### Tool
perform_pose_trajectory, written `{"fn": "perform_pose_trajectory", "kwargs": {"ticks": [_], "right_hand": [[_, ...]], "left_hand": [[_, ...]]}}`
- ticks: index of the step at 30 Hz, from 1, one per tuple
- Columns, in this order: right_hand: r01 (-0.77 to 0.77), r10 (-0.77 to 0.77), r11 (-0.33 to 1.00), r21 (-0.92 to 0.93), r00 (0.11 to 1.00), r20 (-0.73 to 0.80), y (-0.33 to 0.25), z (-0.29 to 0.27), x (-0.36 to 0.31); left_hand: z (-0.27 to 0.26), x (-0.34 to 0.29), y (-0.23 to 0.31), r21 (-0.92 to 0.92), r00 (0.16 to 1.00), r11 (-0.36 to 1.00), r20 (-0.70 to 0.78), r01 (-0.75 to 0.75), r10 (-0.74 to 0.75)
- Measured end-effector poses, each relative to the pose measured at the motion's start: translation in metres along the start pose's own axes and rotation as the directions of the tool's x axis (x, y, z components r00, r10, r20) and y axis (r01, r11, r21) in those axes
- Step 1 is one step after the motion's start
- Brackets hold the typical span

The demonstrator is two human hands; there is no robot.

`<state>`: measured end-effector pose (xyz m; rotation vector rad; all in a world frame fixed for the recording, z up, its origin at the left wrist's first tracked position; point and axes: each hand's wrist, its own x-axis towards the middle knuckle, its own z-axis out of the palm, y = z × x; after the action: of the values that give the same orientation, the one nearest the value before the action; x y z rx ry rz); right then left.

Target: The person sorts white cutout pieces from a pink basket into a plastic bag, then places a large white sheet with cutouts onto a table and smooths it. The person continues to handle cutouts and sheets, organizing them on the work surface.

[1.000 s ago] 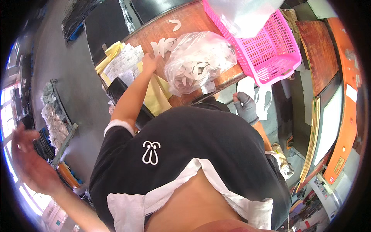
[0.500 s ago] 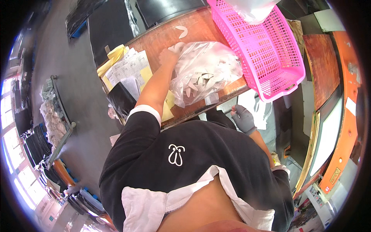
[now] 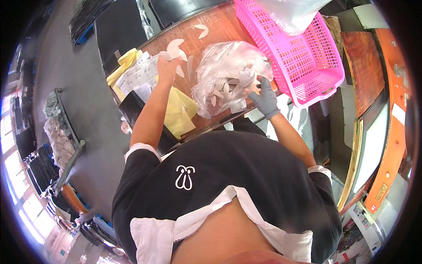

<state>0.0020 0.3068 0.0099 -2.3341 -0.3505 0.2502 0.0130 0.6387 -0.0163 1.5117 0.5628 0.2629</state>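
My left hand (image 3: 165, 69) is bare and holds a few white crescent-shaped pieces (image 3: 174, 46) above the wooden table (image 3: 220, 26). To its right lies a clear plastic bag (image 3: 224, 75) stuffed with several more of the same white pieces. My right hand (image 3: 264, 97) wears a grey glove and grips the bag's right side at the table's near edge. One loose white crescent (image 3: 203, 30) lies farther back on the table.
A pink plastic basket (image 3: 307, 61) stands right of the bag, with another clear bag (image 3: 292, 13) in its far end. Yellow sheets (image 3: 178, 112) and printed papers (image 3: 138, 77) lie on the left. An orange frame (image 3: 391, 110) runs along the right; racks (image 3: 57, 132) stand left.
My left hand pulled back from the bag to the left with white pieces in it. My right hand rose from below the table edge and took hold of the bag.
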Motion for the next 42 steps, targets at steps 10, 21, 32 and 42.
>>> {"fn": "perform_pose_trajectory", "kwargs": {"ticks": [10, 21, 32, 42], "right_hand": [[-0.081, 0.096, 0.900, 0.428, 0.995, -0.014, 0.002, 0.028, 0.058], [-0.129, 0.179, 0.433, 0.892, 0.982, 0.055, -0.042, -0.072, -0.022], [-0.249, 0.286, 0.146, 0.957, 0.937, 0.200, -0.013, -0.099, -0.089], [-0.329, 0.367, 0.288, 0.899, 0.905, 0.214, -0.029, -0.100, -0.080]], "left_hand": [[0.075, -0.127, 0.065, 0.283, 0.849, 0.951, 0.527, -0.128, -0.043], [0.109, -0.076, 0.022, 0.662, 0.880, 0.633, 0.471, -0.402, 0.066], [0.026, -0.062, 0.060, 0.405, 0.920, 0.830, 0.250, -0.383, 0.302], [0.054, -0.004, -0.064, 0.862, 0.867, 0.098, 0.492, -0.498, 0.079]]}}
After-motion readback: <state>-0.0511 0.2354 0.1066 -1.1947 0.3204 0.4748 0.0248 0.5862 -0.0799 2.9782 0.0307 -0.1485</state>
